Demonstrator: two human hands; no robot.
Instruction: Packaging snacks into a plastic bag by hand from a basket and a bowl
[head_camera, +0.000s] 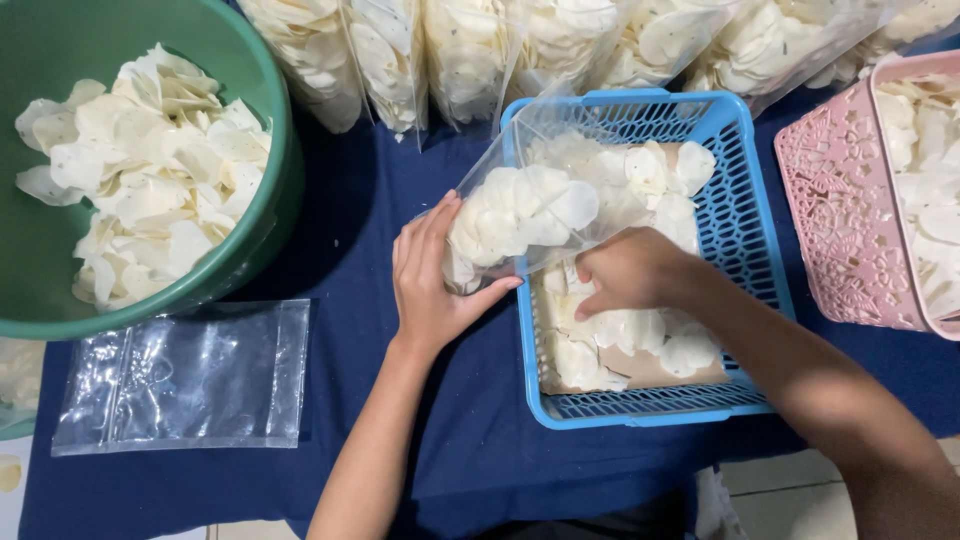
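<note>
The left hand (432, 285) cups the bottom corner of a clear plastic bag partly filled with thin, pale, round chips (520, 215), its grip closed around the bag, thumb on the near side and fingers behind. The bag lies tilted, its base at the left rim of a blue plastic lattice basket (745, 250) and its open mouth reaching up over the basket. The right hand (630, 272) is down inside the basket just below the bag, fingers curled onto the loose pale chips on a brown sheet (650, 370) that lines the bottom; I cannot tell whether its grip has closed on any.

The bag looks light and limp, its film slick, so it likely sags and spills unless it is held from under the load, as the left hand does now. The chips look dry and brittle; a hard squeeze would probably crack them.

To the left stands a large green plastic tub (270, 210) heaped with the same chips. Below it an empty clear zip bag (190, 375) lies flat on the table, which is covered with a dark blue cloth (470, 430). At the right edge a pink plastic lace-pattern basket (840, 220) also holds chips. Along the far side a row of filled clear bags (470, 55) leans together.
</note>
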